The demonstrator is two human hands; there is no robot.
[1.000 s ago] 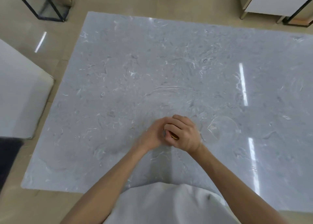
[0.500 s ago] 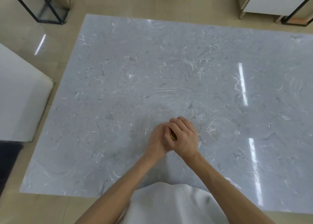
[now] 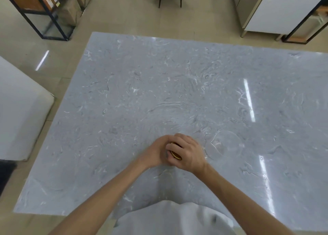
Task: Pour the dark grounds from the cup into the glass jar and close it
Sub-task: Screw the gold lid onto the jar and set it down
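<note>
Fingers of the right hand (image 3: pixel 188 152) curl tight around a yellow-brown lid (image 3: pixel 175 154). Left hand (image 3: pixel 154 153) wraps the jar under it, mostly hidden. A clear cup (image 3: pixel 224 146) sits just beside them on the gray table (image 3: pixel 142 92).

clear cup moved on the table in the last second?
No. The clear cup sits at the same spot by the marble veining, just right of the right hand; only the camera view shifted.
</note>
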